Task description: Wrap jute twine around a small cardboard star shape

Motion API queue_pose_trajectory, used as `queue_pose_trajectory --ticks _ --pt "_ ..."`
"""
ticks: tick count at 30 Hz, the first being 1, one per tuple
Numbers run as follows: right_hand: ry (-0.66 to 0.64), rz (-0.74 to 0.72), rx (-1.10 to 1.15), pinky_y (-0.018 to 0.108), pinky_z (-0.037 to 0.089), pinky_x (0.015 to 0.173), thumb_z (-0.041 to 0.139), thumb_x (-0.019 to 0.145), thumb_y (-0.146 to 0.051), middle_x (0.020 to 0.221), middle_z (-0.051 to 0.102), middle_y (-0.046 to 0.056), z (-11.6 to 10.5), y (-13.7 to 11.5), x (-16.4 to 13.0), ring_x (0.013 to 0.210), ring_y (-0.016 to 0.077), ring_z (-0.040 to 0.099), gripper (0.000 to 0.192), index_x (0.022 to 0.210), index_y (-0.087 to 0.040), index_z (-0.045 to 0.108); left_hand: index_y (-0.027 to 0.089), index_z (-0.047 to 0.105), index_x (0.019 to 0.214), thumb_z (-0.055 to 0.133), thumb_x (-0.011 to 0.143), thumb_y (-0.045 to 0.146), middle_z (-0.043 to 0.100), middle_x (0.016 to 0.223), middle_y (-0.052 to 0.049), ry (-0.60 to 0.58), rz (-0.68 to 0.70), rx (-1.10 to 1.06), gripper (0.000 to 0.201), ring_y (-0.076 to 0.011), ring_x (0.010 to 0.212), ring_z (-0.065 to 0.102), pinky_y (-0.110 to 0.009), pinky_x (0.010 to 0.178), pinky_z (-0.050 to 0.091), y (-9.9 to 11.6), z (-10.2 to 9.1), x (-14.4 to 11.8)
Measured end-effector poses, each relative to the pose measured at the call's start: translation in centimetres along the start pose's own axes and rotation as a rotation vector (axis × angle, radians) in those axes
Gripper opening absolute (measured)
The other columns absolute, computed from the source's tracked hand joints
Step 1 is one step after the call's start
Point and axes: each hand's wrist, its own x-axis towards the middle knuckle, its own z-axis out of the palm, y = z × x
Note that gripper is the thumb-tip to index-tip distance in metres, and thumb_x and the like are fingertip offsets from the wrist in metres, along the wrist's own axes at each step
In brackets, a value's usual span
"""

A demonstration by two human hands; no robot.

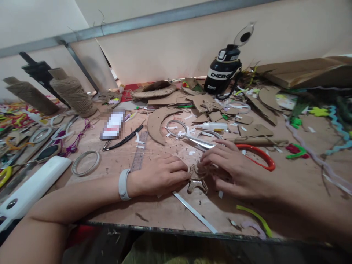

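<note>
A small brown cardboard cut-out [197, 179] with several lobes lies on the wooden table [165, 209] near its front edge. My left hand [159, 175], with a white band on the wrist, pinches the cut-out's left side. My right hand [233, 169] presses its fingertips on the right side. Both hands rest on the table with the cut-out between them. Part of the cut-out is hidden under my fingers.
Scissors [192, 137], a glue bottle [213, 126], a clear ruler [139, 156], a phone [112, 125], twine spools [73, 91], a black water bottle [224, 71], cardboard scraps [198, 101], a red ring [260, 156], pipe cleaners [295, 150] and a white power bank [33, 187] crowd the table.
</note>
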Motion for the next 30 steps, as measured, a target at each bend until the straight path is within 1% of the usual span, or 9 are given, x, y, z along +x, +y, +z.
queue_pose_trajectory --ticks 6,11,16,18,20,22,26,28,30 --pt "-0.012 -0.017 0.001 0.054 0.03 0.107 0.051 0.083 -0.016 0.099 0.069 0.008 0.2 -0.2 0.2 0.097 0.0257 0.062 0.042 0.124 -0.019 0.058 0.012 0.06 0.116 0.042 0.103 0.019 0.069 0.121 -0.011 0.043 0.063 -0.03 0.024 -0.0197 0.111 0.062 -0.032 0.095 0.048 0.0 0.1 -0.1" --pt "-0.03 -0.016 0.003 0.054 0.028 0.109 0.05 0.083 -0.014 0.098 0.072 0.006 0.2 0.0 0.1 0.093 0.0237 0.064 0.043 0.125 -0.021 0.06 0.013 0.06 0.118 0.04 0.104 0.021 0.07 0.117 -0.01 0.002 0.047 -0.021 0.026 -0.0185 0.103 0.064 -0.031 0.089 0.049 0.0 -0.1 0.0" --pt "-0.058 -0.023 0.039 0.053 0.033 0.107 0.054 0.078 -0.016 0.097 0.073 0.006 -0.6 -0.1 -0.1 0.092 0.0245 0.064 0.05 0.128 -0.021 0.059 0.013 0.061 0.119 0.042 0.102 0.02 0.071 0.111 -0.01 -0.003 0.034 0.003 0.026 -0.0183 0.099 0.062 -0.032 0.085 0.047 0.1 0.0 0.1" --pt "-0.03 -0.013 0.042 0.052 0.036 0.106 0.054 0.077 -0.017 0.094 0.072 0.005 -0.8 -0.5 -0.1 0.091 0.0247 0.064 0.052 0.129 -0.022 0.058 0.013 0.061 0.118 0.044 0.102 0.02 0.071 0.11 -0.009 0.006 0.035 0.007 0.025 -0.0183 0.097 0.062 -0.032 0.085 0.047 0.2 0.0 0.1" --pt "0.016 -0.006 0.049 0.049 0.043 0.1 0.053 0.08 -0.019 0.096 0.072 0.006 -0.8 -0.9 -0.2 0.092 0.0251 0.065 0.049 0.129 -0.022 0.058 0.013 0.062 0.116 0.043 0.102 0.019 0.071 0.108 -0.009 0.009 0.039 0.02 0.024 -0.0182 0.096 0.061 -0.032 0.084 0.046 0.3 0.0 0.2" --pt "0.041 0.007 0.068 0.041 0.05 0.087 0.053 0.083 -0.02 0.1 0.071 0.007 -0.8 -1.4 -0.4 0.093 0.0251 0.066 0.043 0.125 -0.023 0.059 0.014 0.062 0.114 0.041 0.102 0.019 0.072 0.104 -0.008 0.016 0.039 0.047 0.025 -0.0178 0.094 0.061 -0.032 0.083 0.046 0.4 0.0 0.3" --pt "0.015 0.05 0.127 0.031 0.052 0.065 0.054 0.085 -0.024 0.092 0.07 0.006 -0.6 -2.1 -0.5 0.08 0.0226 0.066 0.031 0.115 -0.024 0.06 0.014 0.061 0.113 0.039 0.103 0.018 0.072 0.102 -0.008 0.036 0.025 0.086 0.025 -0.0172 0.092 0.062 -0.032 0.08 0.046 0.6 0.3 0.3" --pt "0.003 0.057 0.104 0.03 0.05 0.063 0.055 0.086 -0.027 0.092 0.069 0.006 -0.6 -2.3 -0.5 0.078 0.0219 0.065 0.029 0.115 -0.024 0.059 0.013 0.06 0.114 0.04 0.103 0.019 0.072 0.103 -0.008 0.033 0.014 0.084 0.024 -0.0172 0.093 0.063 -0.032 0.082 0.046 0.7 0.4 0.3" --pt "0.007 0.048 0.013 0.032 0.05 0.067 0.056 0.087 -0.028 0.097 0.068 0.007 -0.6 -2.3 -0.5 0.083 0.0229 0.064 0.028 0.114 -0.022 0.06 0.013 0.06 0.115 0.042 0.102 0.02 0.072 0.103 -0.008 0.041 0.005 0.077 0.023 -0.0171 0.093 0.063 -0.032 0.083 0.046 0.8 0.5 0.3"
